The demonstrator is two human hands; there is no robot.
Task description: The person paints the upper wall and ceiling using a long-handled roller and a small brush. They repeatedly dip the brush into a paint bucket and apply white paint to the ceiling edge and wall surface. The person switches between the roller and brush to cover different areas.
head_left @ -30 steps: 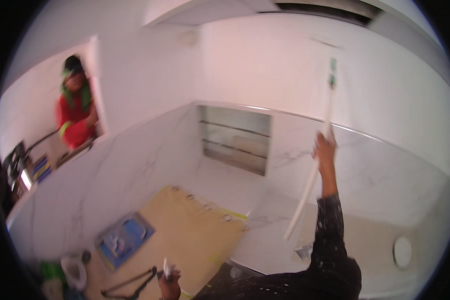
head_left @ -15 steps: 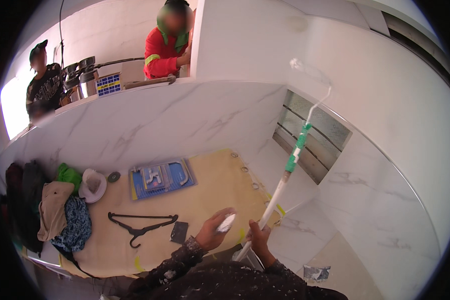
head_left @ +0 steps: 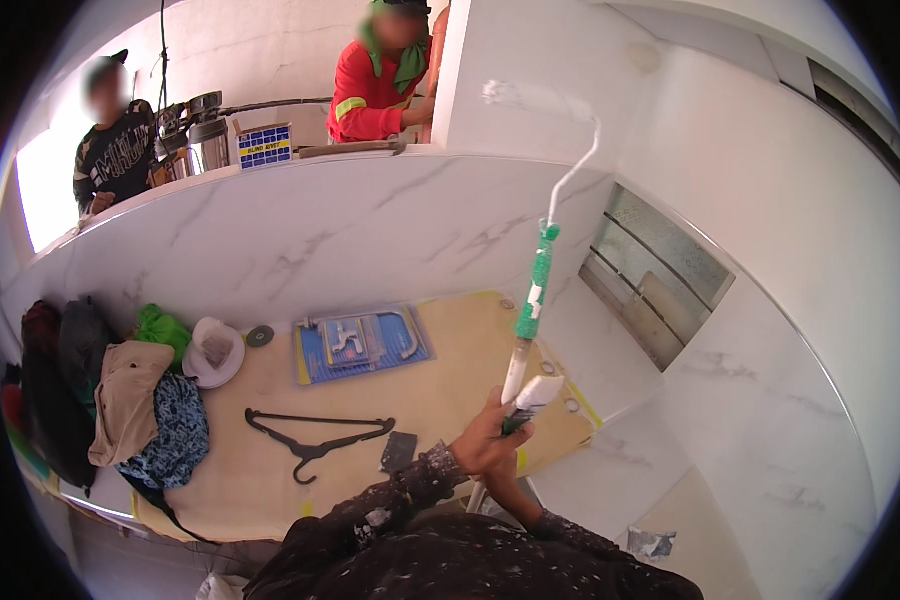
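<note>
A paint roller on a long white pole (head_left: 516, 368) rises ahead of me, with green tape (head_left: 539, 275) wrapped where the bent wire frame (head_left: 572, 182) joins it. The white roller head (head_left: 530, 97) is at or near the white wall; contact cannot be told. My left hand (head_left: 480, 437) is closed on a paintbrush (head_left: 536, 394) with white bristles pointing up, and lies against the pole. Lower down, my right hand (head_left: 505, 476) is wrapped round the pole, partly hidden behind the left. Both dark sleeves are spattered with white.
On the tan-covered counter (head_left: 450, 345) lie a black hanger (head_left: 320, 445), a dark flat piece (head_left: 399, 452), a packaged faucet (head_left: 362, 345), a white hat (head_left: 214, 353) and clothes (head_left: 130, 400). Two people (head_left: 380, 85) (head_left: 115, 150) stand beyond the marble-patterned partition (head_left: 270, 220). A louvred window (head_left: 655, 275) is right.
The roller has swung left and up across the wall. My left hand has moved right with the paintbrush, from apart to against the pole. My view has shifted too.
</note>
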